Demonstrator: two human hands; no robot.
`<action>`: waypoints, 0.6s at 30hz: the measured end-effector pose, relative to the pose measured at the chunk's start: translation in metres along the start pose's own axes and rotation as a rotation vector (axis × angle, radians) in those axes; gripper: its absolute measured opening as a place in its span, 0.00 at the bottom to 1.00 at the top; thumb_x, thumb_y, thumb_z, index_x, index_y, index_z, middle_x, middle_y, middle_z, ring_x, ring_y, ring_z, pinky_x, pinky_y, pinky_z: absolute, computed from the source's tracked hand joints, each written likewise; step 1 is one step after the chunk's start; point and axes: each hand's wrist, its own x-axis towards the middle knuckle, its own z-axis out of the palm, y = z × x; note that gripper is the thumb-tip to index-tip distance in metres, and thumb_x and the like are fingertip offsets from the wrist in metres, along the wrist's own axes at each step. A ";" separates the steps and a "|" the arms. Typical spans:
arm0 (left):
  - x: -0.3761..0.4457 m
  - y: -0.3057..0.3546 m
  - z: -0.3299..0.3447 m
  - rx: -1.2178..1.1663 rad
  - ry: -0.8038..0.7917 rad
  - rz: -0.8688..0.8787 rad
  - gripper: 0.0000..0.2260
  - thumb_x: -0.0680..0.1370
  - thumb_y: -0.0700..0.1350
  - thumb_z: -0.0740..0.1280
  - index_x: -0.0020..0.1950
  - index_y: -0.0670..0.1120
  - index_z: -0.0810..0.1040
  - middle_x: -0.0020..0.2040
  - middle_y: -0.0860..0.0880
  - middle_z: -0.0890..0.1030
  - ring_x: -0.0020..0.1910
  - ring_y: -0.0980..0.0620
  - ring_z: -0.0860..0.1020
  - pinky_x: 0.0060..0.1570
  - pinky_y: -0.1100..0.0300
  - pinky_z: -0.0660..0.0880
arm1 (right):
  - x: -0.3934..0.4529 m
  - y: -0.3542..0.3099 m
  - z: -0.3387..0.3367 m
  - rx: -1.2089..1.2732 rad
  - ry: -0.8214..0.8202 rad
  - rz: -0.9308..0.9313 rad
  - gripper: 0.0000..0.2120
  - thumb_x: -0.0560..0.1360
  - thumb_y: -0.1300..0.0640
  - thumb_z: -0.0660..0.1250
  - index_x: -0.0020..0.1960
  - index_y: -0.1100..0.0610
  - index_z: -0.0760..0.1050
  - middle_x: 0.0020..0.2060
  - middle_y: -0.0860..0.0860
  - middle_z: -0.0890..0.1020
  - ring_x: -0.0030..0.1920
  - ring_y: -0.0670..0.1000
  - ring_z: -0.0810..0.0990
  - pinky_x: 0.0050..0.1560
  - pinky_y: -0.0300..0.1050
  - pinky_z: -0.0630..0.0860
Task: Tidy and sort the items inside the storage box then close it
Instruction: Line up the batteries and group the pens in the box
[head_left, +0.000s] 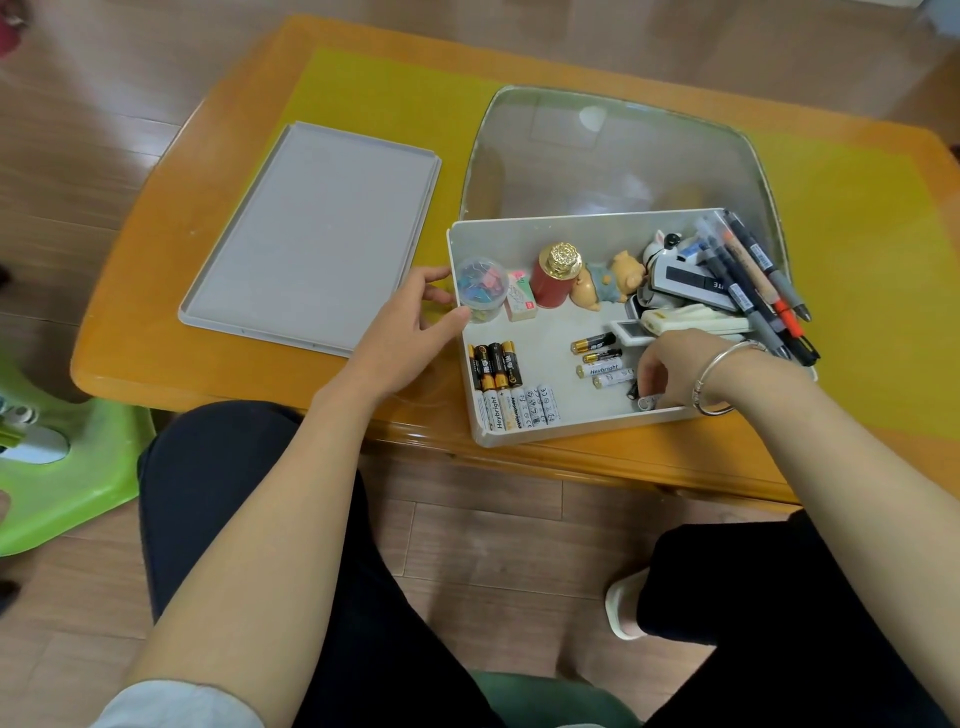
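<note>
A: While the left hand (415, 312) steadies the box (519, 434) at its left wall, fingers loosely spread with the thumb over the rim, what is the right hand (675, 364) after?

B: The loose batteries (602, 364) at centre frame, I judge. Its fingers curl down onto the box floor at lower right, around something small and dark (635, 391); whether they pinch it, I cannot tell.

A: Which way do those batteries lie from the fingers?

B: Just to the left of the fingertips, almost touching. Their long axes run left to right across the frame, slightly tilted, so they point toward the hand.

A: And the sorted ones?

B: A neat row (498, 384) stands in the box's lower left corner, axes running up and down the frame. Each loose battery likely needs a quarter turn to join it.

A: Which hand is nearer?

B: The right, clearly; the left is nearer the row.

A: And closing?

B: Not yet. The lid (311, 234) lies flat on the table (156, 312), left of the box and apart from it. Pens (753, 280) are still heaped at the box's right side.
</note>
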 end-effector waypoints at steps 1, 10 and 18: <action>0.000 0.000 0.000 0.001 0.000 0.001 0.19 0.79 0.55 0.63 0.68 0.57 0.63 0.53 0.62 0.72 0.48 0.52 0.79 0.42 0.61 0.78 | 0.000 0.001 0.000 0.005 -0.002 -0.014 0.07 0.71 0.60 0.69 0.39 0.48 0.77 0.40 0.46 0.80 0.47 0.51 0.80 0.48 0.42 0.76; 0.000 -0.001 0.000 -0.003 0.000 0.005 0.19 0.79 0.55 0.63 0.68 0.58 0.63 0.54 0.60 0.72 0.49 0.52 0.79 0.44 0.58 0.79 | -0.001 0.005 0.003 0.217 -0.009 -0.198 0.09 0.72 0.62 0.70 0.47 0.49 0.77 0.39 0.45 0.78 0.44 0.49 0.79 0.48 0.41 0.77; -0.001 0.000 0.000 -0.031 -0.004 0.010 0.17 0.79 0.55 0.63 0.66 0.59 0.62 0.54 0.60 0.72 0.49 0.53 0.78 0.42 0.62 0.76 | 0.007 -0.037 0.004 0.454 0.256 -0.232 0.06 0.72 0.58 0.70 0.47 0.50 0.77 0.31 0.45 0.77 0.30 0.44 0.75 0.31 0.31 0.70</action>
